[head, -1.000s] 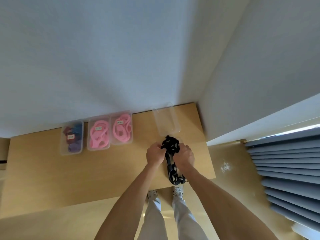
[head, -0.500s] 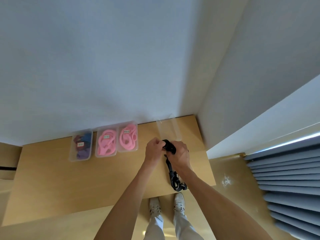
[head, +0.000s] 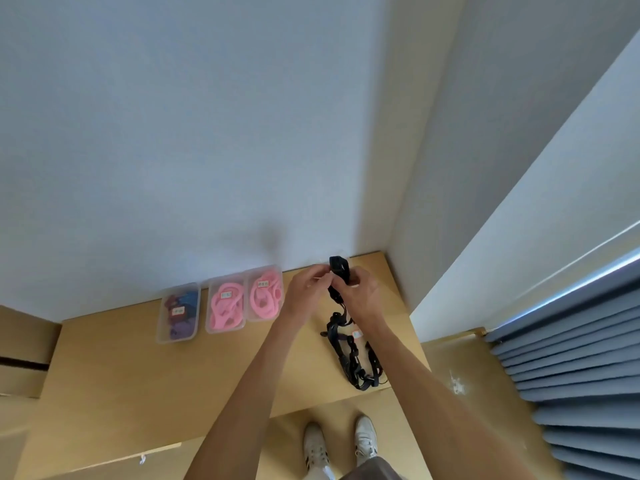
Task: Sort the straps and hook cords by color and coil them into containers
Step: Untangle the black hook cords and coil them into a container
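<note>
Nearest, the tangled tail of a black webbing strap (head: pixel 349 351) lies on the tan wooden table (head: pixel 138 368), long axis near-to-far, rising to a coil at the far right. Both hands grip that coil: left hand (head: pixel 306 289) pinching, right hand (head: pixel 360 294) curled round it. Beyond, left, three clear plastic containers (head: pixel 178 311) hold pink and dark cords; their labels are illegible.

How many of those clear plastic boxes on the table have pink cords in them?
2. Both sit by the wall: the middle box and the box to its right, next to the left hand. The leftmost box holds darker blue and purple ones. Another box may hide behind the hands.
</note>
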